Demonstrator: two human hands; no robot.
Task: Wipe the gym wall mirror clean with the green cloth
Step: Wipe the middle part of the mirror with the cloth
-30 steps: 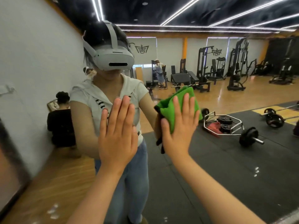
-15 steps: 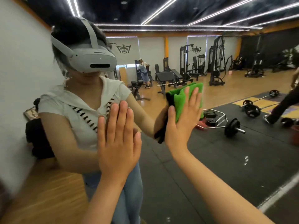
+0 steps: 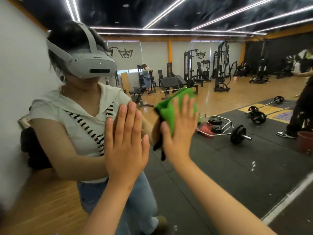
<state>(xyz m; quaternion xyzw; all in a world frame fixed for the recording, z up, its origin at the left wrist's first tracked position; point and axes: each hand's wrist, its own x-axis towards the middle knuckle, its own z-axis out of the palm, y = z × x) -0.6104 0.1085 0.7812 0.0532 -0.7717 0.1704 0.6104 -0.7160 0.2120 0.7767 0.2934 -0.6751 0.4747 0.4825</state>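
Two hands on the large reflective gym wall mirror [image 3: 220, 170], which one had the cloth? (checker)

Right hand [image 3: 179, 133]. Fingers were straight and spread, palm pressing the folded bright green microfibre cloth [image 3: 169, 107] flat to the glass. No curl, no pinch, only pressure. (annotator)

Left? (checker)

Bare left hand [image 3: 126, 143] lay flat on the glass too, fingers straight and together, holding nothing. It sat just beside the right one, on its left, apart from the cloth. (annotator)

Where did the cloth lie from the palm? (checker)

Under it and beyond it. Green stuck out past the fingertips upward and past the thumb side. The long axis ran up the glass, tipped slightly right, in line with the fingers. It was mid-glass, and I could not be sure of any mirror edge or corner near it. (annotator)

Next stroke? (checker)

My call: right hand alone, since it was the one on the cloth. There was little room toward the left hand. More open glass lay rightward, over the reflected black plate-loaded barbell [image 3: 238, 136] and some small pale specks [image 3: 253, 164] lower down, which were maybe dirt. With a flat press and no grip, the cloth could bunch or slip. (annotator)

The narrow dark strip [image 3: 158, 146] below the thumb? (checker)

Could not tell whether it was the cloth's back or a reflection. (annotator)
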